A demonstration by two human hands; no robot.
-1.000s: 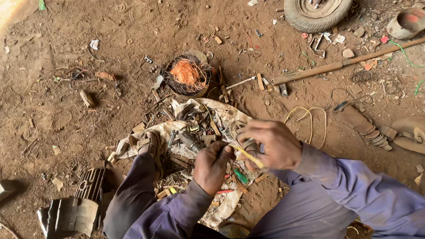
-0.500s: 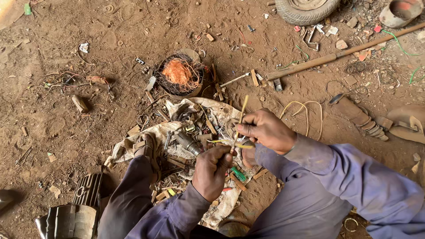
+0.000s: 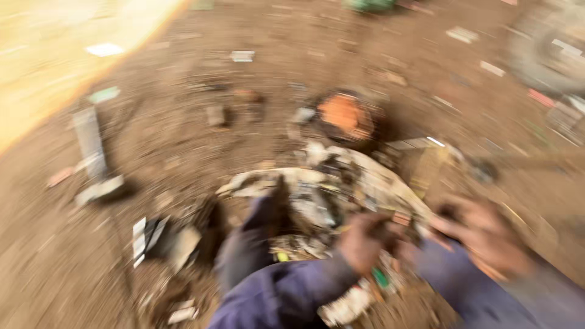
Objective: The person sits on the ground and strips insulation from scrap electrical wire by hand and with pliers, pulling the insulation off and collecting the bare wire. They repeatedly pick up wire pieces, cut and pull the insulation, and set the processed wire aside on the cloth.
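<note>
Here the whole picture is smeared by motion, so only rough shapes can be read. Nearest to the camera are two arms in purple sleeves [image 3: 286,295], and at their ends two hands. The left hand [image 3: 364,239] looks curled into a loose fist over a dirty pale cloth [image 3: 372,176], but whether it pinches something I cannot tell, because the fingers are blurred together. The right hand [image 3: 487,234] is just beside it, a little to the right, and its fingers seem bent; if it is closed on anything, the blur hides it. A small green piece [image 3: 381,277] shows just below the left hand, near the wrist. The cloth lies spread on the ground in front of the person, with a heap of small dark and grey scrap parts on it; they cannot be counted. One dark knee or leg [image 3: 253,234] rises at the left of the cloth. Left of it lies one ribbed metal part [image 3: 146,237] with pale stripes. The surface is bare brown earth [image 3: 201,152], dusty and littered with small bits everywhere. Beyond the cloth stands one round dark ring with orange copper winding [image 3: 346,116] inside. Farther left, one grey flat bar [image 3: 91,146] lies on the earth. At the far right one tyre [image 3: 548,52] is visible only as a grey curve. At the far left top the ground is bright yellow with sun [image 3: 55,61].
</note>
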